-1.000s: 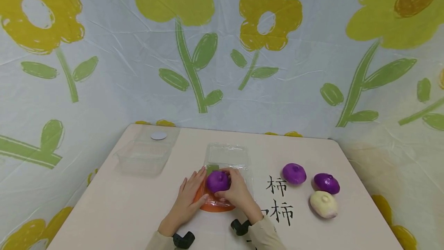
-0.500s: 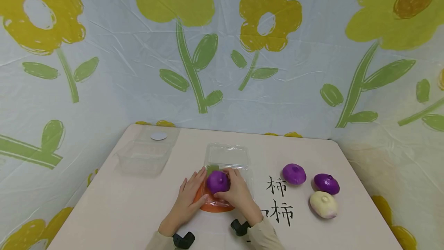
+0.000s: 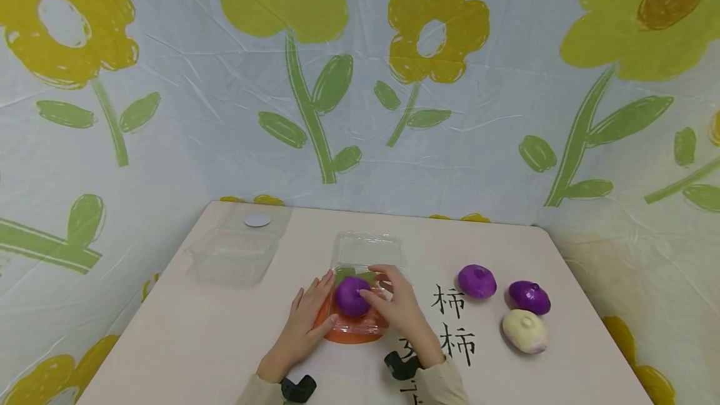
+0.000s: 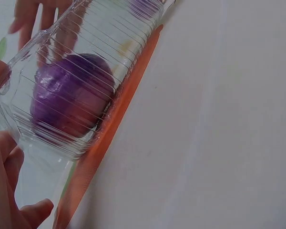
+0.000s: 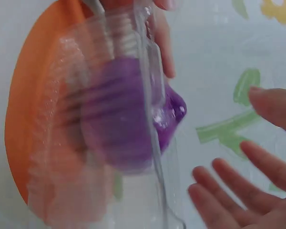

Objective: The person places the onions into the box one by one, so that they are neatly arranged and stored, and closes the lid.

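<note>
Well, purple onion inside clamshell

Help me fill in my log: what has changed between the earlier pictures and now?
The right grip has let go of the purple onion in the clear container and moved slightly right. The left grip, beside the container, and the pale onion stayed put.

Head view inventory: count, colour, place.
clear boxes: 2, colourless, middle and left
purple bulbs: 3, purple, one in middle box, two right
pale bulb: 1, cream, right
flat shape: 1, orange, under middle box
sticker: 1, white, left box
characters: several, black, right of middle box
table: 1, pale, lower centre
flowered cloth: count unclear, multicoloured, around table
sleeves: 2, beige, bottom
wrist devices: 2, black, at wrists
left grip: 1, beside middle box
right grip: 1, right of boxed bulb
</note>
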A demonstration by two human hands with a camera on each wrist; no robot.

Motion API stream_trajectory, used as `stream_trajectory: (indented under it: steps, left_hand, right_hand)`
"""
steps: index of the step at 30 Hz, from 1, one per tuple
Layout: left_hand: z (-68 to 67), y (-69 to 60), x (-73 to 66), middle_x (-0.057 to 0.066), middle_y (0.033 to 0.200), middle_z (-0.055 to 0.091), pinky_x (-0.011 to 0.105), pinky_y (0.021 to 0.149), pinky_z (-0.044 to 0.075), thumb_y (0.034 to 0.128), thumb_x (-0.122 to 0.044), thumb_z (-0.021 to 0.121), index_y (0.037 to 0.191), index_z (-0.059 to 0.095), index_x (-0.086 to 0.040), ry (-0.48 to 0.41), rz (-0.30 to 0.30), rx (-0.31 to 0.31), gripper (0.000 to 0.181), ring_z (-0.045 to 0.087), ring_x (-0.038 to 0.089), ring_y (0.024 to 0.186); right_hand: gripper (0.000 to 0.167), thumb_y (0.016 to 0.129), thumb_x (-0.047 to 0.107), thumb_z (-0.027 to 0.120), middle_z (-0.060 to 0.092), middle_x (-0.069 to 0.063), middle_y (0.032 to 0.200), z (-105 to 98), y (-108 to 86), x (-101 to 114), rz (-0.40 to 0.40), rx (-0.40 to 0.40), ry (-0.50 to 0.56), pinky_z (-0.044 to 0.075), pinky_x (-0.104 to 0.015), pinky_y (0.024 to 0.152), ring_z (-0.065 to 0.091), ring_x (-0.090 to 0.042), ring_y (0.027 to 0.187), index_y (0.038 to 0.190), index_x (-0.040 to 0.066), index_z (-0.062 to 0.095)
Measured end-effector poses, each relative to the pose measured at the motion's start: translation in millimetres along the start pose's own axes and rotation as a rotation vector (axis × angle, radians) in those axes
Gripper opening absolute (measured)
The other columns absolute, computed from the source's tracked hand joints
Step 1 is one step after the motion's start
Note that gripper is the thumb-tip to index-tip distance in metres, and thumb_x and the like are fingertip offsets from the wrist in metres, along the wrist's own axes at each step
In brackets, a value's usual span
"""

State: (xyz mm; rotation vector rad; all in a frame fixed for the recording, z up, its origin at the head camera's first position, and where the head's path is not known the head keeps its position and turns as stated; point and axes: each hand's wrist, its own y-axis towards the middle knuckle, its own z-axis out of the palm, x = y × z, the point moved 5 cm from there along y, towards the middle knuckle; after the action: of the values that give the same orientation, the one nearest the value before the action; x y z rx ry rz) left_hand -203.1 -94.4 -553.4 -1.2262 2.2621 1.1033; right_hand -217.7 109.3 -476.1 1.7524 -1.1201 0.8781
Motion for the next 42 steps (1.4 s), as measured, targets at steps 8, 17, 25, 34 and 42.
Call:
stream_trajectory:
  steps: [8, 17, 25, 34, 42]
  left_hand:
    - [1.7, -1.0, 2.5, 0.003, 0.162, 0.028, 0.072, 0.107, 0.01, 0.0937, -0.029, 0.062, 0.155, 0.033, -0.01, -0.012, -0.012, 0.007, 0.071, 0.029, 0.046, 0.143]
    - [1.1, -1.1, 2.4, 0.002, 0.162, 0.028, 0.072, 0.107, 0.011, 0.0939, -0.03, 0.062, 0.155, 0.034, -0.01, 0.012, -0.006, 0.008, 0.071, 0.031, 0.031, 0.145]
    - [0.7, -1.3, 2.4, 0.0, 0.163, 0.026, 0.071, 0.109, 0.009, 0.0943, -0.031, 0.061, 0.156, 0.032, -0.011, 0.004, -0.025, 0.025, 0.071, 0.029, 0.029, 0.146]
    - [0.8, -0.8, 2.6, 0.002, 0.163, 0.026, 0.071, 0.108, 0.009, 0.0952, -0.033, 0.06, 0.156, 0.032, -0.012, 0.005, -0.02, 0.023, 0.07, 0.03, 0.032, 0.145]
    - [0.5, -1.5, 1.6, 0.002, 0.163, 0.026, 0.07, 0.108, 0.01, 0.0944, -0.032, 0.061, 0.157, 0.03, -0.015, 0.01, -0.022, 0.022, 0.072, 0.03, 0.029, 0.146]
  right_hand:
    - [0.03, 0.088, -0.01, 0.067, 0.065, -0.021, 0.116, -35, -2.4, -7, -0.197, -0.253, 0.105, 0.049, -0.048, 0.097, 0.062, -0.041, 0.108, 0.118, -0.006, 0.063]
    - [0.022, 0.088, -0.017, 0.062, 0.061, -0.034, 0.109, -76, -21.2, -5, -0.22, -0.524, 0.075, 0.045, -0.027, 0.102, 0.06, -0.029, 0.109, 0.109, -0.018, 0.061]
    - [0.023, 0.08, -0.023, 0.064, 0.062, -0.034, 0.103, -105, -35.4, -26, -0.313, -0.766, -0.004, 0.044, -0.022, 0.101, 0.063, -0.02, 0.106, 0.103, -0.02, 0.062]
    - [0.034, 0.077, -0.017, 0.072, 0.063, -0.024, 0.122, -131, -46.1, -76, -0.239, -0.909, -0.11, 0.04, -0.025, 0.106, 0.054, -0.028, 0.124, 0.109, -0.012, 0.065]
    - [0.067, 0.08, 0.001, 0.077, 0.033, -0.018, 0.156, -136, -53.1, -92, 0.054, -0.87, -0.146, 0.023, -0.042, 0.117, 0.027, -0.031, 0.145, 0.14, -0.003, 0.047]
